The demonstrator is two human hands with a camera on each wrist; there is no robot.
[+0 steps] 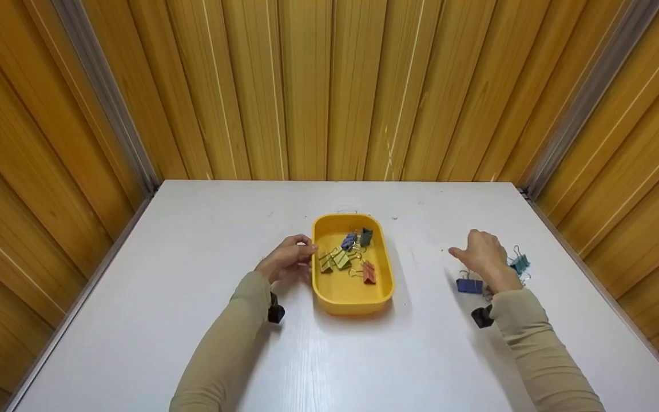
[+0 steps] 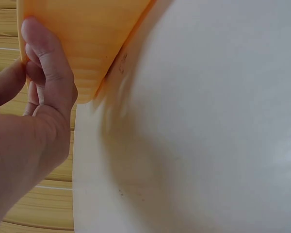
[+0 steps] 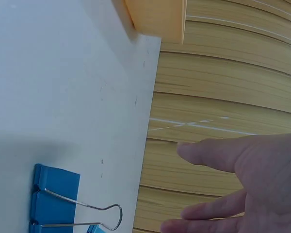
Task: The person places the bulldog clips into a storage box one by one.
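Note:
In the head view, a yellow plastic tub (image 1: 353,308) stands mid-table. My left hand (image 1: 289,257) pinches its left rim; the left wrist view shows the thumb (image 2: 8,83) and fingers (image 2: 51,58) on either side of the tub's edge. Inside lie binder clips: a red clip (image 1: 369,273), a dark green clip (image 1: 366,236), a blue patterned clip (image 1: 349,241) and yellow-green clips (image 1: 341,259). To the right, my right hand (image 1: 485,256) hovers with thumb spread and nothing in it. Under and beside it are a blue binder clip (image 1: 469,285) and a teal clip (image 1: 520,263), others partly hidden by the wrist.
The white table (image 1: 209,229) ends at a wood-patterned wall (image 1: 306,91) at the back. Similar panels and grey metal posts (image 1: 109,97) close off both sides. Bare tabletop separates the tub from the clips on the right.

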